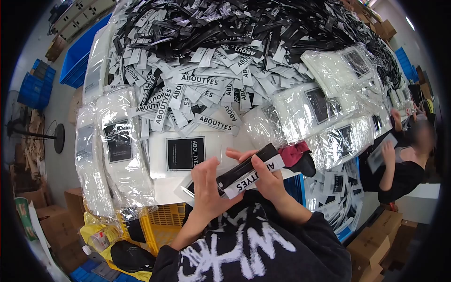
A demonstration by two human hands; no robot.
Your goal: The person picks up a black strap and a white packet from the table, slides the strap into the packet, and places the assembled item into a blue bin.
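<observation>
Between my two hands is a stack of black and white packets [251,173] lettered ABOUTYES, tilted up to the right. My left hand [206,190] grips its left end, with a clear sleeve showing beside the fingers. Around the right end, the thumb and fingers of my right hand [268,181] are closed. Just beyond lies a white pouch with a black label [186,153] on the table. A large heap of loose white packets [202,80] and black packets [188,28] spreads behind it.
Plastic-wrapped bundles stand at left [118,141] and right [324,108]. A dark red and black item [296,157] lies right of my hands. Below are a yellow crate [162,223] and a blue bin of pouches [336,188]. A co-worker [408,160] is at far right.
</observation>
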